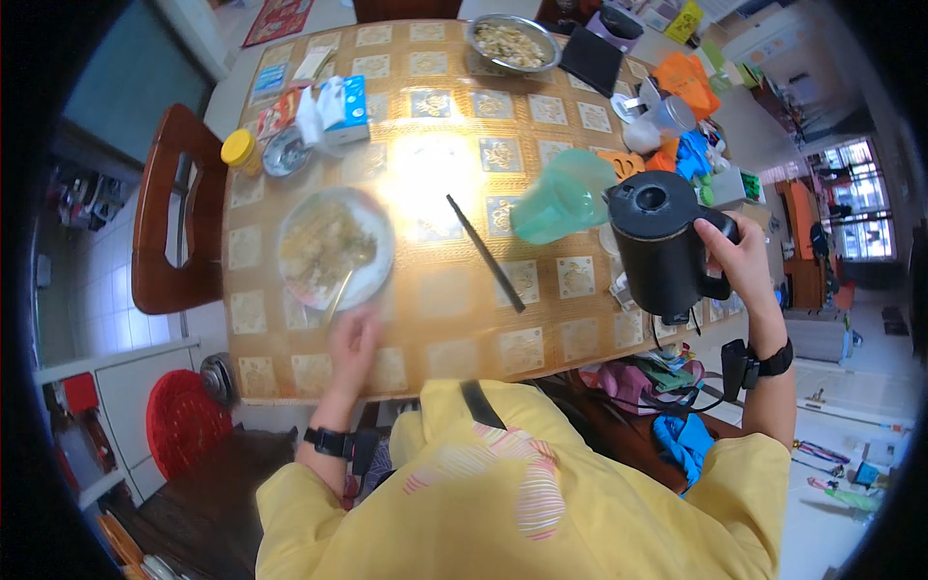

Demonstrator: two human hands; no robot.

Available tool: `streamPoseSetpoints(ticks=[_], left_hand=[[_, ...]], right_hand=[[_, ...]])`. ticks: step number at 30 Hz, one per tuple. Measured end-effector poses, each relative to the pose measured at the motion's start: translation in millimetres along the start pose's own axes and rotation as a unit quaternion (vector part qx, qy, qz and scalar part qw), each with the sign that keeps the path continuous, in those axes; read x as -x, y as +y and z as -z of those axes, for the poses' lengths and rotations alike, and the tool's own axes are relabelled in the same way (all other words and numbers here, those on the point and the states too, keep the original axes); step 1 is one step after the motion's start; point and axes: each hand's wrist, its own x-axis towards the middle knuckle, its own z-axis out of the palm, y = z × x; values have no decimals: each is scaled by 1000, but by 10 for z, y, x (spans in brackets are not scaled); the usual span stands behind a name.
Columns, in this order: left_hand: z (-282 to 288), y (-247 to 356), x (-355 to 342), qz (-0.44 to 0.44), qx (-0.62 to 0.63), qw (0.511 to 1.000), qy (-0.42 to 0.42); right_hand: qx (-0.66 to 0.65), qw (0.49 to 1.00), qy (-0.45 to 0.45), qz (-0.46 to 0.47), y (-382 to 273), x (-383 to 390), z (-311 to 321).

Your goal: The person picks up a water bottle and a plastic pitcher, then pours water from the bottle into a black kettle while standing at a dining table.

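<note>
My right hand (742,259) is wrapped round the handle of a black electric kettle (652,253), its lid closed, at the right side of the table. Just left of the kettle is a translucent green plastic jug (556,201). My left hand (356,340) is near the front rim of a white plate of food (379,280); motion smears its fingers, and I cannot tell whether they touch the rim. A spoon (340,294) rests in the food, its handle pointing toward that hand. Dark chopsticks (485,253) lie slantwise between plate and jug.
The table (425,358) has a gold checked cover. At its far end stands a steel bowl of food (512,46). Far left are a tissue box (350,104), a small bowl (286,153) and a yellow-lidded jar (242,153). Bags and containers crowd the right edge; a wooden chair (174,217) is at left.
</note>
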Motion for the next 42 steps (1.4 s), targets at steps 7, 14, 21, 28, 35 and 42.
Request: streamPoseSetpoints(ticks=[7, 14, 21, 28, 35, 42], left_hand=[[529, -211, 547, 42, -15, 998, 52], [859, -272, 284, 106, 124, 980, 117], [785, -42, -190, 221, 295, 927, 72], [749, -85, -208, 205, 279, 938, 32], [445, -117, -94, 182, 305, 934, -22], [514, -80, -13, 231, 291, 928, 15]], right_hand=[[123, 991, -17, 45, -162, -275, -24], [133, 991, -25, -3, -430, -323, -101], [171, 984, -37, 11, -521, -384, -160], [227, 972, -47, -36, -686, -334, -140], [269, 962, -54, 0, -822, -313, -173], [302, 949, -70, 60, -838, -396, -143]])
